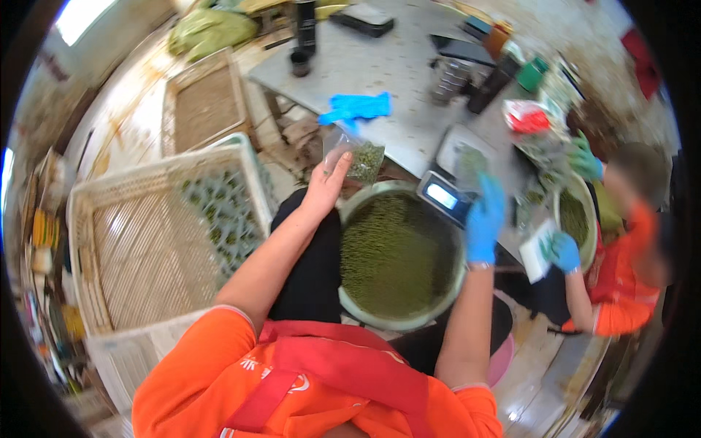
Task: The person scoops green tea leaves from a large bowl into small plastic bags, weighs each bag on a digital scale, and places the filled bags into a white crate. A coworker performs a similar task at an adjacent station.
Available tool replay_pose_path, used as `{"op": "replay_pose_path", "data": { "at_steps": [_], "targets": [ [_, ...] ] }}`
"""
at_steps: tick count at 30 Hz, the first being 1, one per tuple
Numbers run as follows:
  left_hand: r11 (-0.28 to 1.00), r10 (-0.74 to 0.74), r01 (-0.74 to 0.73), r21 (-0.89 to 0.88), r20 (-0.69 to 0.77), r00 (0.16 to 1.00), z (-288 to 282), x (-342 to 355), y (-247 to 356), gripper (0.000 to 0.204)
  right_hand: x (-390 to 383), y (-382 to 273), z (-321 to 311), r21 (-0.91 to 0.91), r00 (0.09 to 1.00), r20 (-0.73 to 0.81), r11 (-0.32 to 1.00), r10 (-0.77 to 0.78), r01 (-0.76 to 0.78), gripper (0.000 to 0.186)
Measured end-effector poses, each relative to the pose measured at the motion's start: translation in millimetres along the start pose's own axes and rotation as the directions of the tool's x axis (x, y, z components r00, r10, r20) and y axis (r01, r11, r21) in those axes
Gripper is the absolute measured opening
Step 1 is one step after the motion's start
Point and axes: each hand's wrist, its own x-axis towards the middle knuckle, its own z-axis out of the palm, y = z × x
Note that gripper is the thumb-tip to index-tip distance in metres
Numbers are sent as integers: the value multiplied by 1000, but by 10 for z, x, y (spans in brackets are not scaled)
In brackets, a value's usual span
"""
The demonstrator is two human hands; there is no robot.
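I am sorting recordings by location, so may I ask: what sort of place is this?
Probably a small packing workshop. A digital scale sits at the edge of a metal table, a large basin holds green plant-like pieces, and a crate holds small filled bags.

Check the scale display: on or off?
On: the scale display is lit, glowing bright bluish-white.

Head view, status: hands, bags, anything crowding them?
Left hand: bare, gripping clear bag of green pieces. Right hand: blue-gloved, at second bag by scale; blurred, grip unclear. Co-worker's gloved hand near, right side.
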Motion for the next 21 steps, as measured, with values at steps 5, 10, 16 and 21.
{"op": "replay_pose_path", "data": {
  "at_steps": [5, 10, 16, 21],
  "targets": [
    [958, 95, 11, 288, -354, 930, -1546, -463, 189, 44, -520, -216, -343, 293, 941, 65, 896, 331, -335, 31],
    [605, 166, 411, 682, -613, 772, -2897, -1177, -111, 57, -1097, -379, -90, 431, 834, 434, 734, 342, -525, 27],
    [404, -66, 784, 472, -840, 539, -3401, -1555, -873, 64, -1205, -604, 85, 402, 711, 637, 659, 297, -636, 28],
    [329, -309, 767, 550, -705, 638, -3021, -1399, -1390, 75, -1223, -577, 77, 272, 716, 654, 807, 245, -525, 31]
  ]
}}
